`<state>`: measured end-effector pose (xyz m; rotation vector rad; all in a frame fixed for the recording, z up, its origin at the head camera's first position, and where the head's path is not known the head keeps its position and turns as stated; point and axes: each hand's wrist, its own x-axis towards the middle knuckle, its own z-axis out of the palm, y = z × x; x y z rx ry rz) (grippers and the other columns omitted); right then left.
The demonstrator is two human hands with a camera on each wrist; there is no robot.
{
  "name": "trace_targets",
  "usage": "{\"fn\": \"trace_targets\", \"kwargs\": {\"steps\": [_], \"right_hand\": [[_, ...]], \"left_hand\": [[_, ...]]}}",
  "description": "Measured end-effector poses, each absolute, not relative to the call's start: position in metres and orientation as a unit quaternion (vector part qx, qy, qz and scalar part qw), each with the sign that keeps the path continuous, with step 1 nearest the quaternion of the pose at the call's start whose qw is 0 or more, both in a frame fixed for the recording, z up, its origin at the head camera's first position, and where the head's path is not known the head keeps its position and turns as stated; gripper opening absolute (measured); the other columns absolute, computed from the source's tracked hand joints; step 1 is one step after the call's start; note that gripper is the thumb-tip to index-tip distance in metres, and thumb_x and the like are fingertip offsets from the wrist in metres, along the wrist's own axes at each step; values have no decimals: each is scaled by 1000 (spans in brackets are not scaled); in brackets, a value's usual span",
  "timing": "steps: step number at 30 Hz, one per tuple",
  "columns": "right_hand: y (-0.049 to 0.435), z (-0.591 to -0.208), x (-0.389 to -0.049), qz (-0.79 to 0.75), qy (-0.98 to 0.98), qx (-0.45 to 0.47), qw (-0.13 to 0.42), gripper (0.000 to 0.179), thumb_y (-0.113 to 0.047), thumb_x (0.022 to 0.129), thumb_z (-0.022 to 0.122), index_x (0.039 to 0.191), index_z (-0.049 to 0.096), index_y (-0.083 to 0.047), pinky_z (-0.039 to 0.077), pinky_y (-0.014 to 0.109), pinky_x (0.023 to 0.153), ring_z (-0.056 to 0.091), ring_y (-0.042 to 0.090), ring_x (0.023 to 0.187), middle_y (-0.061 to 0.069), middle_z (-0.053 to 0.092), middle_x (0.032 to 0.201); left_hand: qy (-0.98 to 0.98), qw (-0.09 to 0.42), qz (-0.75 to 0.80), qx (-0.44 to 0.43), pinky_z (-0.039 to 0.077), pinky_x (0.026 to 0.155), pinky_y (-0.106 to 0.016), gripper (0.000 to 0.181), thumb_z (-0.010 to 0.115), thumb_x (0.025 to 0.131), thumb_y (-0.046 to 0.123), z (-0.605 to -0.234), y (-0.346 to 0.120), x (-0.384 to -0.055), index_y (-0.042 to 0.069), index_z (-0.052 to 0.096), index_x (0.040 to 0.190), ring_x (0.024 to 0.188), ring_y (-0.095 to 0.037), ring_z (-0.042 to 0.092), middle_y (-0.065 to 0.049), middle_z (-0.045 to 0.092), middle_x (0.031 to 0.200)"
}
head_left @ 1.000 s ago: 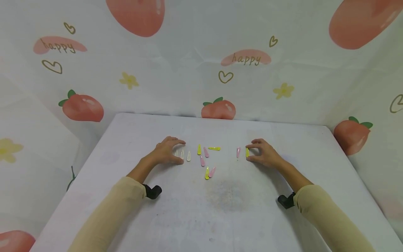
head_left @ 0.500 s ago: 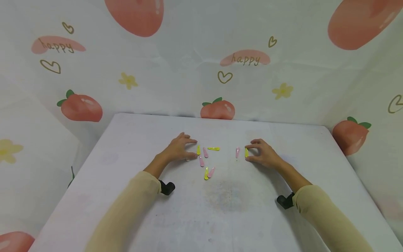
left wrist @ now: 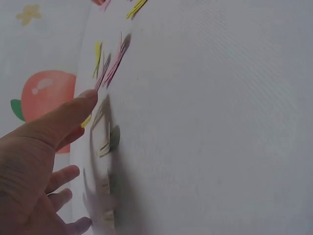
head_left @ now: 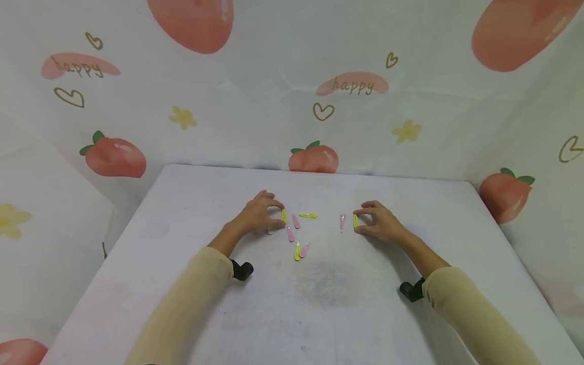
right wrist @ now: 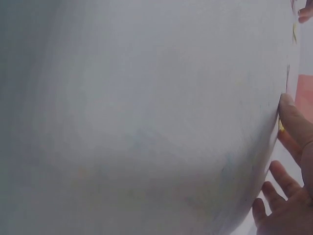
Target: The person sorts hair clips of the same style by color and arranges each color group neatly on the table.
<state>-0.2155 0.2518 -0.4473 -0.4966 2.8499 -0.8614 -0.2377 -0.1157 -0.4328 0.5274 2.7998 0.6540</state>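
In the head view my left hand point(head_left: 257, 215) pinches a yellow snap hair clip point(head_left: 283, 216) end to end between thumb and index finger. A sliver of that yellow shows behind the thumb point(left wrist: 88, 98) in the left wrist view. My right hand point(head_left: 382, 223) holds another yellow hair clip point(head_left: 355, 221) the same way, at the right. Just left of it lies a pink hair clip point(head_left: 342, 221). Between the hands lie two pink clips point(head_left: 296, 221) and a yellow clip point(head_left: 307, 216) set crosswise. A white clip point(head_left: 270, 231) peeks out under my left hand.
Nearer the front, a yellow clip point(head_left: 297, 251) and a pink clip point(head_left: 304, 249) lie side by side, touching. Pale clips point(left wrist: 105, 147) stand in a row beneath the left hand in its wrist view. The white table point(head_left: 255, 314) meets a fruit-printed cloth point(head_left: 255, 137) behind.
My left hand has moved right from the white clips to the yellow clip and now pinches it, shifting it slightly left. My right hand stays at its yellow clip.
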Motion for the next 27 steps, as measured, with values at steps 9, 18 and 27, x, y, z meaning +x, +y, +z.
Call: {"fn": "trace_targets", "kwargs": {"steps": [9, 18, 27], "right_hand": [[251, -448, -215, -279, 944, -167, 57, 49, -22, 85, 80, 126, 66, 1, 32, 65, 107, 41, 48, 131, 28, 47, 138], [252, -447, -216, -282, 943, -167, 62, 50, -20, 85, 80, 127, 65, 1, 31, 65, 108, 39, 48, 132, 28, 46, 139], [254, -449, -217, -285, 943, -162, 61, 50, -20, 84, 80, 127, 66, 1, 30, 65, 108, 39, 47, 133, 27, 46, 140]], "left_hand": [[940, 72, 264, 204, 25, 111, -64, 49, 82, 81, 35, -416, -158, -216, 12, 71, 123, 148, -40, 20, -18, 43, 151], [936, 42, 270, 224, 30, 108, -65, 48, 86, 77, 29, -420, -200, -180, 11, 72, 120, 144, -43, 25, -21, 43, 148], [939, 50, 249, 230, 29, 108, -66, 45, 87, 75, 29, -431, -215, -156, 11, 75, 114, 143, -47, 24, -23, 43, 148]]}}
